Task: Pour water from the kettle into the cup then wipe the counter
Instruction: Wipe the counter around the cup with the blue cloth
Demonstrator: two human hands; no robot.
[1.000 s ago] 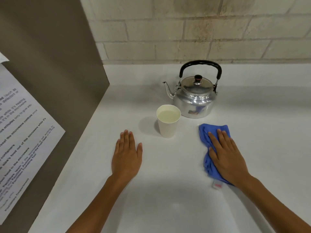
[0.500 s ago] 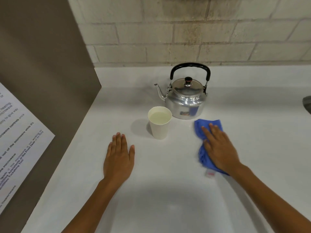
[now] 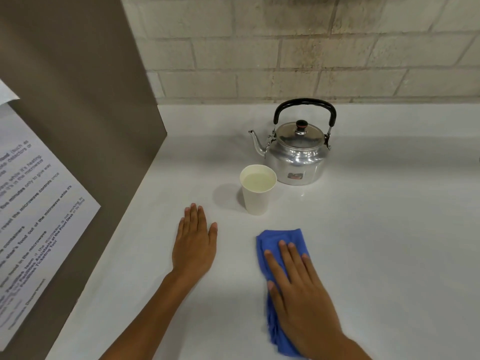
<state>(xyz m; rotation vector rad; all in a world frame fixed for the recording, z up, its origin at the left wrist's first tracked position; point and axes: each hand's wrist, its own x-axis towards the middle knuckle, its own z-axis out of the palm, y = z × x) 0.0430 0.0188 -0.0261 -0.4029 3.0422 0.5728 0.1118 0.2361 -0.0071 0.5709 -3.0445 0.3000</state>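
Observation:
A shiny metal kettle (image 3: 296,154) with a black handle stands upright at the back of the white counter (image 3: 389,229), spout pointing left. Just in front of its left side is a white paper cup (image 3: 257,194) filled with water. My right hand (image 3: 298,294) lies flat, palm down, pressing a blue cloth (image 3: 279,241) onto the counter, in front of the cup and kettle. My left hand (image 3: 194,245) rests flat on the counter with fingers together, left of the cup and apart from it, holding nothing.
A brown panel (image 3: 85,105) rises along the left side of the counter, with a printed paper notice (image 3: 31,203) stuck on it. A pale brick wall (image 3: 311,48) runs behind the counter.
My right hand has dragged the blue cloth from beside the kettle toward me and to the left, in front of the cup. My left hand stays flat in place.

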